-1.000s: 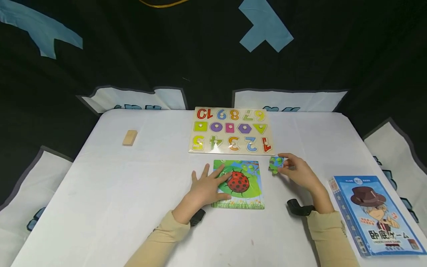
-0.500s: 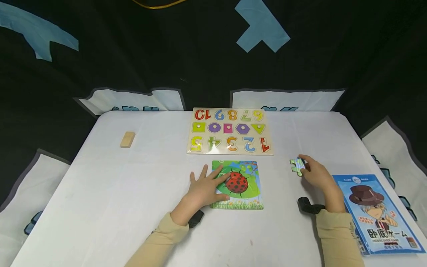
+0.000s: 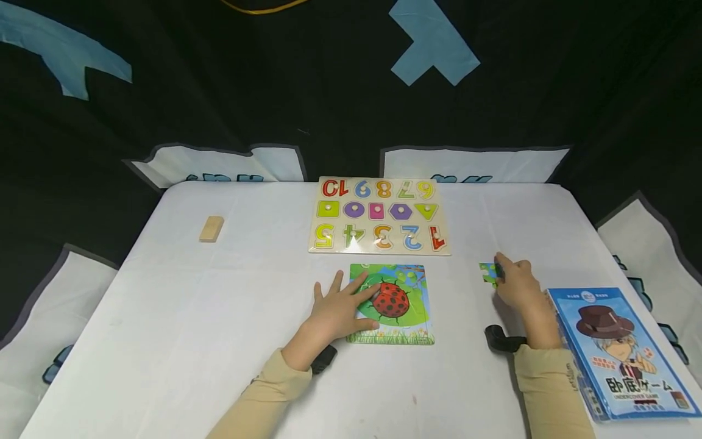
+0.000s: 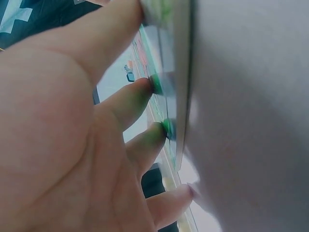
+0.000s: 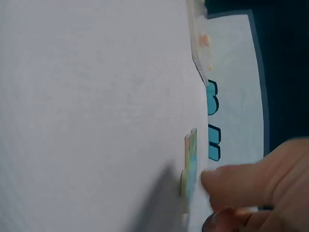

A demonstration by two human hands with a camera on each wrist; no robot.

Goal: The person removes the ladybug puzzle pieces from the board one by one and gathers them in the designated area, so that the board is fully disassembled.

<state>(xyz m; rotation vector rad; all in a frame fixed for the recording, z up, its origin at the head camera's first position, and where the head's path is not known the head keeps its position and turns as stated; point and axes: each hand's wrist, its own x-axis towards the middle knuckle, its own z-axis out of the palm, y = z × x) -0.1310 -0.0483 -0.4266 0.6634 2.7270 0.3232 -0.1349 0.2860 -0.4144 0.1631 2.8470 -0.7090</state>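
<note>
My left hand (image 3: 337, 312) lies spread over the left half of the ladybird jigsaw puzzle (image 3: 408, 332), its fingers touching the picture. The left wrist view catches the puzzle's edge (image 4: 181, 96) from the side, with fingertips on its face. To the right of the puzzle, my right hand (image 3: 518, 285) pinches a small green and blue jigsaw piece (image 3: 487, 272) at its right side. A dark patch shows at the fingertips; what it is, I cannot tell. In the right wrist view the piece (image 5: 189, 166) appears edge-on beside the thumb, and the grip itself is partly cut off.
A wooden board of numbers and shapes (image 3: 378, 216) lies behind the puzzle. A small wooden block (image 3: 211, 229) is at the far left. The blue game box (image 3: 620, 360) stands right of my right forearm. Black curtain (image 3: 340, 79) surrounds the white table (image 3: 219, 317).
The right hand has carried the jigsaw piece to the right, away from the puzzle, and its face has turned. The left hand stays on the puzzle.
</note>
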